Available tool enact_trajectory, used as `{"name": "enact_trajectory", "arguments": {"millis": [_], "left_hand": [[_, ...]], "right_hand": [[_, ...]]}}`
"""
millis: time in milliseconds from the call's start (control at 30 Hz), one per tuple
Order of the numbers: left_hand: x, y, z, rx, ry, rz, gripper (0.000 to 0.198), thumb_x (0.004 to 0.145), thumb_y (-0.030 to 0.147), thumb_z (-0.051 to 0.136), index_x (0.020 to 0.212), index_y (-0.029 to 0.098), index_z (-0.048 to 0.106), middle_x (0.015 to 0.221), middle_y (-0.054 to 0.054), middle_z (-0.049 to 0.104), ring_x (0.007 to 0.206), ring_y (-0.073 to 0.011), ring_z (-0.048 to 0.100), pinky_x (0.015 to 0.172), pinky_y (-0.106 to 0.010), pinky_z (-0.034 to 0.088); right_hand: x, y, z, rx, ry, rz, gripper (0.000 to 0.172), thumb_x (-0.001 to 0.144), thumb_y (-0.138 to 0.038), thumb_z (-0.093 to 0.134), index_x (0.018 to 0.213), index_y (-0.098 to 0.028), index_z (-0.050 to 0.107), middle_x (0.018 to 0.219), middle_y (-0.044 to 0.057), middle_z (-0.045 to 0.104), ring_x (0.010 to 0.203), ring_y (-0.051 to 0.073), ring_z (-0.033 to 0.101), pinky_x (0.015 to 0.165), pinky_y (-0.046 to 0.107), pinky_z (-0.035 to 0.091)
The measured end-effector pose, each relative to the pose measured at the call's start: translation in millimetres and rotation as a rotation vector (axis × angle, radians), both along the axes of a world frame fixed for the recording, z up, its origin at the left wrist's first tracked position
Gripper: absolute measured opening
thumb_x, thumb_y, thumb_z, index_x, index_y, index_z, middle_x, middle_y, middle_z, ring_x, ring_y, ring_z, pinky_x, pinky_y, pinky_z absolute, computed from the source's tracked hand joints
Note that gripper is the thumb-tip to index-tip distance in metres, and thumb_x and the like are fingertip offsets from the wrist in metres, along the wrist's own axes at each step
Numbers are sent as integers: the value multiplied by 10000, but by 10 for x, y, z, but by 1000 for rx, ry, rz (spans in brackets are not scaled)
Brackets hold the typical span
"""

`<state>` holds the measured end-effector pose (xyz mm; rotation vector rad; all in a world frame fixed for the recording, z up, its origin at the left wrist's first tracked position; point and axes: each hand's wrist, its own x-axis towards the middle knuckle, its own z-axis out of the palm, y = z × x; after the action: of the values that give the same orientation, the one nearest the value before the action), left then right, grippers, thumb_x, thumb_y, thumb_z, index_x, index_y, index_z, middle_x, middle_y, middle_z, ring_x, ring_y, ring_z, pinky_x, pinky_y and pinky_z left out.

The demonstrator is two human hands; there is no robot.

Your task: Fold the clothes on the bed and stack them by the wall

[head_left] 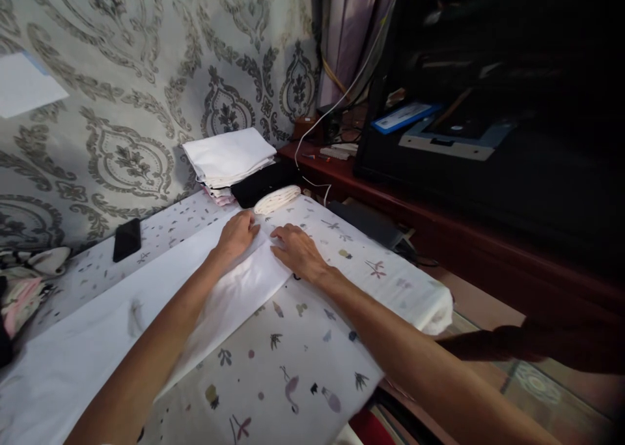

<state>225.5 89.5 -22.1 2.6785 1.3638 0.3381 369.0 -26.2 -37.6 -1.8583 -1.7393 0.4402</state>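
Note:
A long white cloth [161, 288], folded into a strip, stretches diagonally over a bed-like surface with a printed white cover [273, 360]. At the far end of the strip, my left hand [238, 234] rests on the cloth with its fingers bent and its thumb apart from them. Opposite it, my right hand [299, 251] touches the cloth's right edge, fingers curved and apart. Just beyond both hands lies a small folded cream cloth [277, 199]. A black folded cloth [263, 182] sits behind that, beside a stack of folded white cloths [229, 155].
A black phone [127, 239] lies near the patterned wall [127, 106]. Crumpled clothes [29, 295] are at the left. Along the right runs a dark red wooden stand [463, 249] with a large black screen [512, 106] and a white cable [336, 103].

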Motion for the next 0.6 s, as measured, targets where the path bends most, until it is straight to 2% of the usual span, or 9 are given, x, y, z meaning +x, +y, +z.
{"name": "enact_trajectory", "arguments": {"millis": [167, 267, 433, 500, 600], "left_hand": [[-9, -4, 40, 26, 151, 17, 126, 896, 180, 539, 900, 179, 665, 918, -110, 720, 879, -266, 665, 784, -351, 481], [34, -2, 36, 54, 109, 19, 172, 900, 149, 501, 886, 177, 671, 905, -106, 722, 861, -260, 666, 777, -348, 476], [122, -47, 49, -5, 16, 19, 199, 907, 113, 488, 871, 163, 677, 896, -117, 722, 885, -270, 663, 812, -368, 476], [109, -124, 88, -35, 10, 15, 186, 928, 121, 499, 954, 149, 681, 964, -133, 731, 946, -275, 663, 861, -373, 474], [-27, -300, 155, -66, -3, 13, 253, 974, 180, 502, 1190, 134, 626, 1167, -150, 707, 1085, -263, 644, 941, -352, 465]], "right_hand": [[-12, -13, 6, 0, -35, 10, 278, 911, -217, 607, 1183, -200, 662, 1131, 98, 650, 1111, 250, 581, 919, 350, 446], [-15, -15, 6, 2, -50, 0, 273, 910, -217, 602, 1175, -203, 663, 1127, 92, 650, 1106, 244, 582, 928, 344, 442], [8, -4, -12, 1, -41, 36, 279, 902, -214, 601, 1172, -197, 664, 1139, 103, 655, 1105, 252, 589, 933, 353, 458], [15, -2, -41, 11, -42, 48, 284, 894, -210, 601, 1170, -194, 667, 1122, 107, 660, 1102, 258, 596, 939, 356, 464], [12, 11, -101, 68, -59, 54, 275, 889, -235, 586, 1146, -195, 677, 1081, 107, 667, 1052, 271, 615, 928, 377, 479]]}}
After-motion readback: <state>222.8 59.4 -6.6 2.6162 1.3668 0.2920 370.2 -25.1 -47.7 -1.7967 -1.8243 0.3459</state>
